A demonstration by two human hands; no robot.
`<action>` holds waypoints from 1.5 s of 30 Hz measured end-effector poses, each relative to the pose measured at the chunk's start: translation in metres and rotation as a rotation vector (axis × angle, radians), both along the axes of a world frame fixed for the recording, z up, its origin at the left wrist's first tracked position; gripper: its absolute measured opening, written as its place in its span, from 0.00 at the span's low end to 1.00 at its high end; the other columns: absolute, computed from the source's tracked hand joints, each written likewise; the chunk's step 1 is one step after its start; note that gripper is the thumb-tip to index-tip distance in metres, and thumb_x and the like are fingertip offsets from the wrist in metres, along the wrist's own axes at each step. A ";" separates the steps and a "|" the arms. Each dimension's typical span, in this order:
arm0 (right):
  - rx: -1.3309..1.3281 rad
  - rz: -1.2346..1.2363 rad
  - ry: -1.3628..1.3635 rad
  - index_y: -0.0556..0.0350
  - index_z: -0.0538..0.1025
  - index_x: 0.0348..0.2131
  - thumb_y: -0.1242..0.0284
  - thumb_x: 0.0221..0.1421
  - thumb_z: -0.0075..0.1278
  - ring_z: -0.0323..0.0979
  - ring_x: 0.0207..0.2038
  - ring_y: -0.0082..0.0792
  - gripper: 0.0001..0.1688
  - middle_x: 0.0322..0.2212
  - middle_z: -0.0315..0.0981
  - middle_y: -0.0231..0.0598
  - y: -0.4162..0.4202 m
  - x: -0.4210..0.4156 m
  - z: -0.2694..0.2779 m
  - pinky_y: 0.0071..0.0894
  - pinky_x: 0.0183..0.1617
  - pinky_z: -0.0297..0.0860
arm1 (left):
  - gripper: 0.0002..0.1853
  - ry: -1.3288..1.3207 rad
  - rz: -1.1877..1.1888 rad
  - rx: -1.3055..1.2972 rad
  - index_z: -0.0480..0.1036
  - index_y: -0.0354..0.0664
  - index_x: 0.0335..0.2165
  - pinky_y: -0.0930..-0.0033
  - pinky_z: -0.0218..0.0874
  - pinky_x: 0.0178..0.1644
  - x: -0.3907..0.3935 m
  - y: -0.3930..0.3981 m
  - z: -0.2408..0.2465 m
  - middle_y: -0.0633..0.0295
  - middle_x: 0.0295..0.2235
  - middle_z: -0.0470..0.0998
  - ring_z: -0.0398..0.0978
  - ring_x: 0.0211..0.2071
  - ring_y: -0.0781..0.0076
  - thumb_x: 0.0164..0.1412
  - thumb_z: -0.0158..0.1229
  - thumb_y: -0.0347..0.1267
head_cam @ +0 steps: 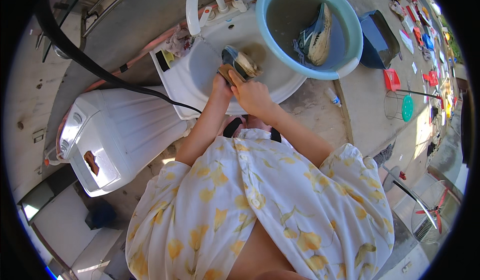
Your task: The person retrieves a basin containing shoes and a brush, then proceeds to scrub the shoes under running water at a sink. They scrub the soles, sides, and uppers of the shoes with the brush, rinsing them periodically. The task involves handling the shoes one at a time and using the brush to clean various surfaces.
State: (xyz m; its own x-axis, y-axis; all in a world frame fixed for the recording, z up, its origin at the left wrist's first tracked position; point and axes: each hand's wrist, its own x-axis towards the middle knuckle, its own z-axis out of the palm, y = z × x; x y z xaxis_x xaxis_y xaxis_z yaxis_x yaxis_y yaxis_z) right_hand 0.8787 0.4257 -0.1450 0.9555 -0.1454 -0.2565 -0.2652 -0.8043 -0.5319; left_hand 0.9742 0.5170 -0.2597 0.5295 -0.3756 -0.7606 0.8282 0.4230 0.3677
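Over the white washbasin a wet blue and cream shoe is held near its end by my two hands. My left hand is closed around a brown part at the shoe's near end; whether this is the shoe's insole or a separate piece I cannot tell. My right hand lies against the same brown part with its index finger stretched along it. The fingertips are partly hidden. At the upper right, a light-blue plastic tub of murky water holds the other shoe, tilted on its side.
A white faucet rises behind the basin. A yellow-green scrub brush and a crumpled cloth lie on the basin's left rim. A white washing machine stands left. Right are a dark bucket and a plastic bottle.
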 end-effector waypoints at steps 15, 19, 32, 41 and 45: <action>-0.258 0.034 -0.156 0.35 0.58 0.57 0.62 0.54 0.44 0.72 0.23 0.49 0.31 0.22 0.69 0.50 -0.031 0.044 0.001 0.46 0.27 0.68 | 0.21 0.032 0.187 -0.266 0.61 0.36 0.48 0.49 0.55 0.56 0.040 -0.028 0.032 0.51 0.49 0.66 0.65 0.50 0.54 0.65 0.31 0.37; -0.308 0.131 -0.149 0.39 0.58 0.57 0.63 0.54 0.43 0.72 0.22 0.49 0.31 0.23 0.70 0.49 -0.015 0.096 -0.006 0.46 0.26 0.68 | 0.18 0.006 0.157 -0.259 0.63 0.36 0.46 0.52 0.59 0.53 0.048 -0.018 0.012 0.52 0.45 0.69 0.68 0.47 0.55 0.63 0.35 0.34; -0.084 0.045 -0.364 0.31 0.56 0.58 0.62 0.56 0.45 0.69 0.19 0.48 0.31 0.22 0.66 0.45 -0.033 0.042 -0.004 0.42 0.24 0.67 | 0.14 -0.011 0.284 -0.314 0.66 0.38 0.43 0.54 0.56 0.54 0.073 0.020 0.036 0.55 0.42 0.71 0.67 0.46 0.58 0.58 0.50 0.29; 0.217 -0.256 -0.636 0.33 0.56 0.59 0.66 0.56 0.45 0.69 0.25 0.50 0.32 0.25 0.67 0.48 -0.012 0.069 -0.071 0.45 0.27 0.65 | 0.16 0.017 0.263 -0.159 0.62 0.35 0.45 0.53 0.59 0.52 0.045 0.008 0.047 0.53 0.43 0.69 0.68 0.46 0.58 0.61 0.48 0.32; 0.354 -0.373 -0.637 0.33 0.55 0.59 0.66 0.56 0.44 0.68 0.24 0.53 0.32 0.25 0.67 0.50 -0.002 0.072 -0.083 0.47 0.28 0.65 | 0.16 0.043 0.355 -0.087 0.63 0.36 0.46 0.52 0.59 0.52 0.057 0.004 0.050 0.53 0.43 0.69 0.68 0.46 0.57 0.61 0.46 0.32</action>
